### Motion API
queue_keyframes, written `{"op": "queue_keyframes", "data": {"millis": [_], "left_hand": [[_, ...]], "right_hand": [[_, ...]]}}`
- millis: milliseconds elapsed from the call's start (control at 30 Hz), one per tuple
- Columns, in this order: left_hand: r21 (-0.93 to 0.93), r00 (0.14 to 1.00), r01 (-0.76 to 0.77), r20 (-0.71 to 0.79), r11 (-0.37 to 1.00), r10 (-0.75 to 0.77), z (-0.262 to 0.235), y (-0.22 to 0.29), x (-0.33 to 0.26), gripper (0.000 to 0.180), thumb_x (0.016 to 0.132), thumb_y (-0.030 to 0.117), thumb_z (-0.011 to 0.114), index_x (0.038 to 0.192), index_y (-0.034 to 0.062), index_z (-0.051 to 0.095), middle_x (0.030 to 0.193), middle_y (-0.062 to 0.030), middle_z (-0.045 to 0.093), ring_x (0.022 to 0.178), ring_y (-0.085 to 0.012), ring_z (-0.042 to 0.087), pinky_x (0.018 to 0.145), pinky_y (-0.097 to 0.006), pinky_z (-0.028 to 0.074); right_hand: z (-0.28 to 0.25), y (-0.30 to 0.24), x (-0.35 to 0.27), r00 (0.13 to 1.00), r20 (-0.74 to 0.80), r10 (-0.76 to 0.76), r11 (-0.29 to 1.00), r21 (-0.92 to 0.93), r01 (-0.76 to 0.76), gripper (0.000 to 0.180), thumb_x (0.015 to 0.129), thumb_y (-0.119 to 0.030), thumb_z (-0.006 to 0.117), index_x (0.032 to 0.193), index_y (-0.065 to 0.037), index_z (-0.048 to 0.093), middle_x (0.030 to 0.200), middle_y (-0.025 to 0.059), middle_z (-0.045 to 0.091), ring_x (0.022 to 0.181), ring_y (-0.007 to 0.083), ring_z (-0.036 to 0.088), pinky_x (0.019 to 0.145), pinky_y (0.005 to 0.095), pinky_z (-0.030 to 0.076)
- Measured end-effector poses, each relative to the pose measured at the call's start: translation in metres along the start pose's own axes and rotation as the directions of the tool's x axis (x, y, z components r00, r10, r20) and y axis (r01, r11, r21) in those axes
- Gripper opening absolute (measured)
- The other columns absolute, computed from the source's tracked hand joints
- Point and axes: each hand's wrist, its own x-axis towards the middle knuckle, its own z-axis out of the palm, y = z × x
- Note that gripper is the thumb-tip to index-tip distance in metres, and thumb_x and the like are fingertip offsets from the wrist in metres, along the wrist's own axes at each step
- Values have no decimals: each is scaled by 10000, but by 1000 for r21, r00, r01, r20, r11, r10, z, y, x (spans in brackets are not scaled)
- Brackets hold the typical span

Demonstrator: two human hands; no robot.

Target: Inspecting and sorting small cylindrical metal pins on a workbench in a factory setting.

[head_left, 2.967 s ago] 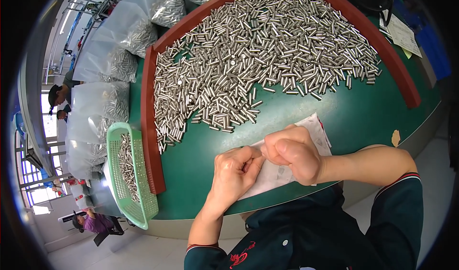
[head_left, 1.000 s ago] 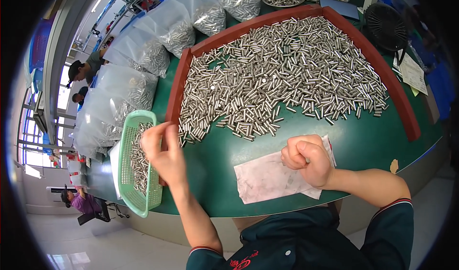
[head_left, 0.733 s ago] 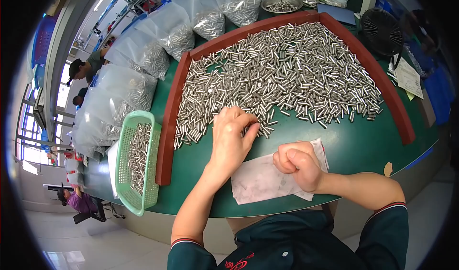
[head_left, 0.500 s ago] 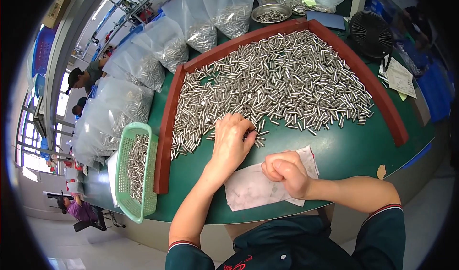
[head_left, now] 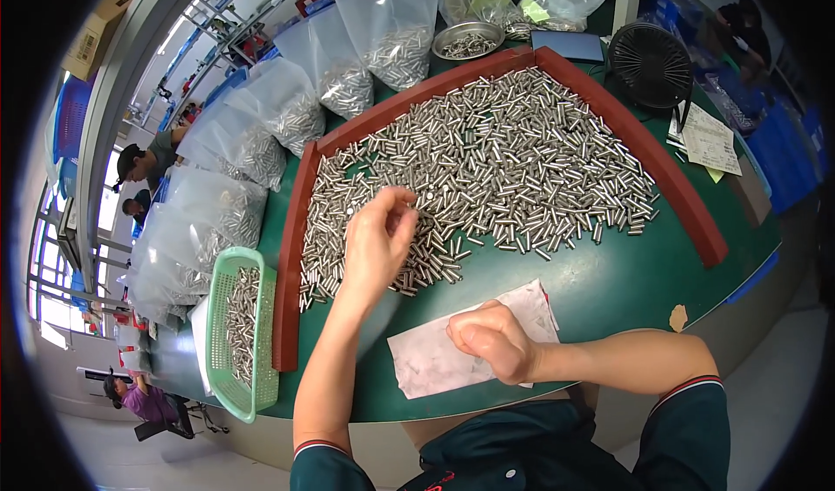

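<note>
Head view: looks down on a green table (head_left: 600,287), two bare hands at work over it.
Left hand: the left hand (head_left: 376,243) is above the near left part of the pile, fingers curled, thumb slightly apart from them; whether it grips a pin I cannot tell.
Left forearm: rises from the lower edge, nearly straight, just right of the frame's left bar.
Right hand: the right hand (head_left: 494,341) is closed in a fist over the cloth (head_left: 426,365); anything inside is hidden.
Right forearm: comes in from the right, bent at the elbow, low along the table's near edge.
Pins: loose metal pins (head_left: 522,169) lie heaped inside the frame (head_left: 287,291), thinning toward the person.
Frame: three red-brown bars, left, back and right; the near side is open.
Open room: bare green between pile and cloth, widening to the right, where a tan scrap (head_left: 678,318) lies near the edge.
Basket: green basket (head_left: 264,378), just left of the frame, with pins in it.
Bags: clear bags (head_left: 387,8) of pins stand behind and left of the frame.
Bowl: metal bowl (head_left: 468,57) of pins, behind the back bar.
</note>
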Motion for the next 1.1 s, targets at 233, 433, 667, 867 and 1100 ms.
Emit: {"op": "queue_keyframes", "data": {"millis": [233,433,667,867,1100], "left_hand": [[-407,975,218,128,887,-181,-3,-17,52,108,796,28,525,896,-14,524,694,-14,534,575,-60,503,507,-204,412],[-752,839,531,402,391,-368,35,-28,144,67,832,52,512,887,19,531,768,-51,577,645,-111,555,623,-217,489],[-742,846,507,330,439,-418,91,-34,256,79,832,50,491,889,2,516,764,-67,558,636,-129,552,612,-216,509],[-687,886,404,130,605,-444,103,-17,290,147,803,28,469,914,-55,518,765,-129,584,567,-190,591,490,-253,499],[-421,987,157,26,894,-161,69,-12,227,245,788,114,543,995,-17,550,835,-82,601,682,-145,585,580,-251,470]], "right_hand": [[-2,2,0,1000,-10,-6,1000,-18,6,278,800,-157,380,569,-10,337,483,61,289,447,138,270,435,298,258],[2,4,2,1000,-9,-22,1000,-4,22,282,808,-177,387,585,-12,339,494,68,294,450,163,287,439,303,271],[3,3,0,999,-11,-46,999,-8,46,269,795,-137,393,572,-1,326,492,78,292,447,158,286,436,304,271],[2,9,0,996,-36,-76,997,26,77,261,794,-118,377,573,8,320,488,87,272,430,166,277,427,308,265],[1,9,-2,994,-37,-104,995,-4,104,256,795,-120,384,582,10,323,503,85,263,442,173,266,430,312,259]]}}
